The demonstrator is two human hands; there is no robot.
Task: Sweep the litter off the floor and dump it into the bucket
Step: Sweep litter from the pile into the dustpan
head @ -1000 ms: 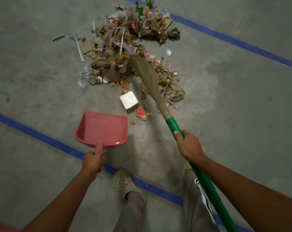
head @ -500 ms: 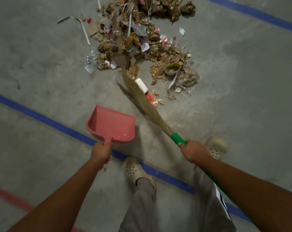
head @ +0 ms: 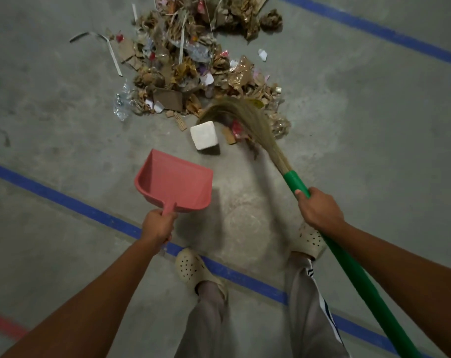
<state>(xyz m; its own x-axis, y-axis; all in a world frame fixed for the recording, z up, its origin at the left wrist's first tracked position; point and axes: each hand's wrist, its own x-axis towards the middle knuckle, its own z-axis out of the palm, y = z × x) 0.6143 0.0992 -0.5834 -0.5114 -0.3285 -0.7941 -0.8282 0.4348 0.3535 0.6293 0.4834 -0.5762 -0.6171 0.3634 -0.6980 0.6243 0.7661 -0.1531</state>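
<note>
While the left hand [head: 157, 226] clasps the pink dustpan [head: 175, 182], the right hand [head: 320, 210] clasps the broom [head: 293, 180] against the litter [head: 193, 60].

A blue stripe [head: 64, 200] runs diagonally, passing under one cream perforated clog [head: 191, 267]. A second blue stripe [head: 374, 31] lies upper right. A red stripe [head: 5, 324] shows lower left.

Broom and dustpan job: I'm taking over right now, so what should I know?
Left hand grips the pink plastic dustpan by its handle; pan empty.
Right hand grips the green-handled straw broom, bristles at the near edge of the brown paper litter pile.
White foam block lies between pile and pan.
Done: nothing collected.
Left: sweep litter in, dump it; bucket out of view.
</note>
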